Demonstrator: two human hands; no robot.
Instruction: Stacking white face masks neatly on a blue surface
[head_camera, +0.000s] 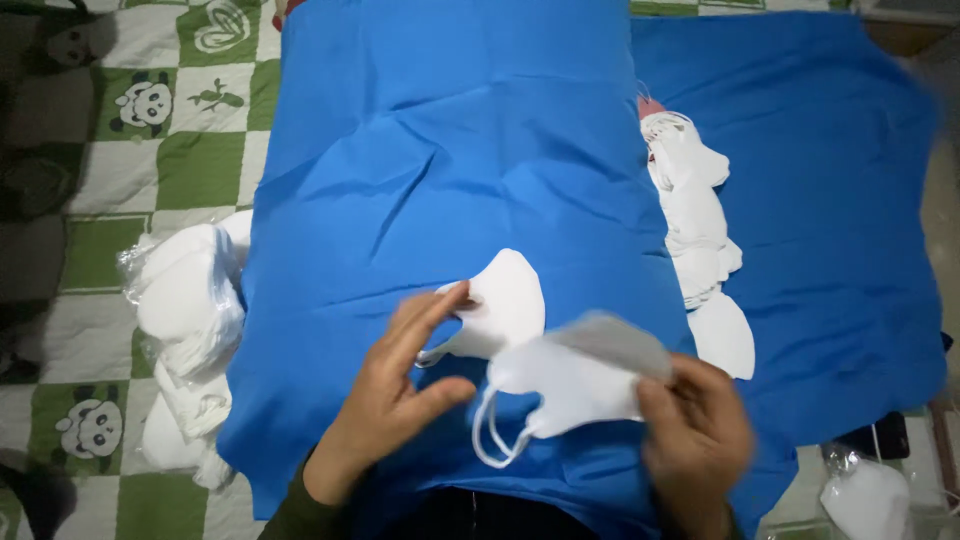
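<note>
Blue non-woven cloth (450, 150) covers the work surface under both hands and extends well beyond them on the far side. Green-and-white checked bedding with panda prints (150, 110) lies beyond the cloth, to the left of the left hand.

A clear plastic bag of white face masks (185, 300) rests on that bedding, well to the left of the left hand. A loose row of white masks (695, 210) lies on the cloth beyond and slightly right of the right hand; its nearest mask sits just above that hand. Another bagged white mask (865, 500) lies near the right of the right hand, beside a dark object (880, 435) that cannot be identified.

The left hand (395, 400) is open, fingers spread, with its fingertips touching one white folded face mask (500, 305) flat on the cloth. It is not closed on anything.

The right hand (695, 440) is closed on the right edge of a second white face mask (560, 385), lifted just off the cloth between the two hands. The ear loops (495, 440) of this mask hang from its left end, just right of the left thumb. The two masks overlap slightly in the view; whether they touch cannot be told. Motion blur obscures the right fingers.
</note>
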